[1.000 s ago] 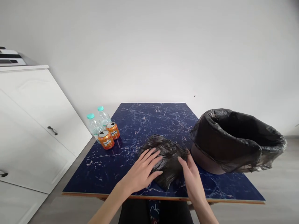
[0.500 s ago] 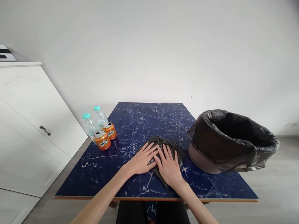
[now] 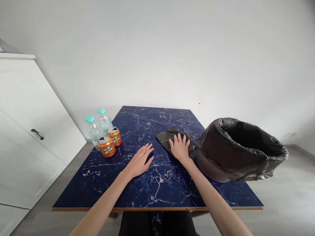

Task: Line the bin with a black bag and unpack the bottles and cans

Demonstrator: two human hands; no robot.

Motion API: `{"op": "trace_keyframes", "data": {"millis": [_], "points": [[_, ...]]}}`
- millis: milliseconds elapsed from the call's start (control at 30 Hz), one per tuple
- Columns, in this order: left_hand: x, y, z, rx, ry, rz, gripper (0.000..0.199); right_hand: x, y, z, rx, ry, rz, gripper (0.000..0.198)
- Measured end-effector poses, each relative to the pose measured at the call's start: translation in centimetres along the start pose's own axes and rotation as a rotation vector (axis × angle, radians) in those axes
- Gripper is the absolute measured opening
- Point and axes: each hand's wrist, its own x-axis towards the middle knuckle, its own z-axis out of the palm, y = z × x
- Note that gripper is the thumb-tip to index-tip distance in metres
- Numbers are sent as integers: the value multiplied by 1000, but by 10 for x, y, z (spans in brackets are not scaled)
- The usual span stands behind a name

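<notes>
A flattened black plastic bag [image 3: 164, 139] lies on the dark blue marbled table [image 3: 157, 119]. My right hand [image 3: 180, 146] rests on it with the fingers spread, pressing from above rather than gripping. My left hand [image 3: 140, 161] lies flat on the bare tabletop to the left of the bag, fingers stretched out, holding nothing. Just right of my right hand stands a bin [image 3: 211, 167] lined with another black bag [image 3: 228, 150], its edge folded over the rim. The flattened bag's right end reaches close to the bin; whether they touch I cannot tell.
At the table's left edge stand two opened orange soda cans, one nearer [image 3: 106, 146] and one behind [image 3: 114, 136]. Two clear plastic bottles with turquoise caps, a front one [image 3: 94, 131] and a rear one [image 3: 105, 120], stand beside them. A white cabinet [image 3: 31, 108] is further left.
My hands have separated. The right hand and the flattened bag have moved away from me, toward the far side. My left hand has come off the bag onto the table.
</notes>
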Motion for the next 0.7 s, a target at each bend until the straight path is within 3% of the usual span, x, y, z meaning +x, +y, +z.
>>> {"op": "trace_keyframes", "data": {"millis": [167, 233, 367, 533, 700], "points": [[-1, -5, 5, -28, 40, 12, 48, -51, -35, 26, -6, -24, -78, 82], [-2, -6, 6, -33, 49, 11, 48, -56, -37, 39, -8, -48, -51, 84], [-4, -6, 7, -27, 58, 9, 47, -22, -16, 48, -4, -47, 47, 81], [-6, -7, 6, -3, 54, -4, 45, 33, 15, 41, 29, -15, 195, 80], [-7, -6, 4, 31, 46, -23, 44, 49, 23, 32, 40, 79, 298, 76]]}}
